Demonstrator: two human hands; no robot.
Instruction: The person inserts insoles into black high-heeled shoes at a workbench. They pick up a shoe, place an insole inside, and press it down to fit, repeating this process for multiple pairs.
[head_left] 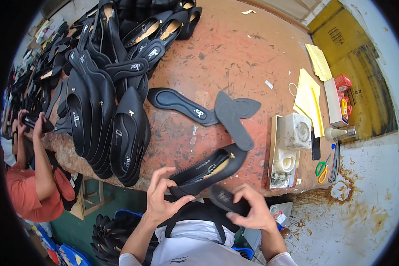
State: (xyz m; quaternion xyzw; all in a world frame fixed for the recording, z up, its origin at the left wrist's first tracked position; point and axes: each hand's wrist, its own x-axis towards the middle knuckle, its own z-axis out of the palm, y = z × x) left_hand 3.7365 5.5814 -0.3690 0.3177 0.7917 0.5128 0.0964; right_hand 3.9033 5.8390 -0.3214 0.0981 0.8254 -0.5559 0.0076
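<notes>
Black shoe (226,170) at near edge of table (248,57) | left hand (162,199): fingers grasping its heel end | right hand (250,206): fingers pinching dark insole (221,198) by same edge | loose insoles (233,122) beyond shoe

Left of the held black shoe (215,176), stacked shoes (99,119) stand as a tall barrier. On its far side, three crossed insoles (233,119) block the direct way, one reaching its toe — touching or not, I cannot tell. Past them, the widest room lies over the red tabletop (235,53). To its right, a hand could pass until the white block (297,133). On its near side, the right hand (252,206) and a dark insole (226,198) crowd in.
</notes>
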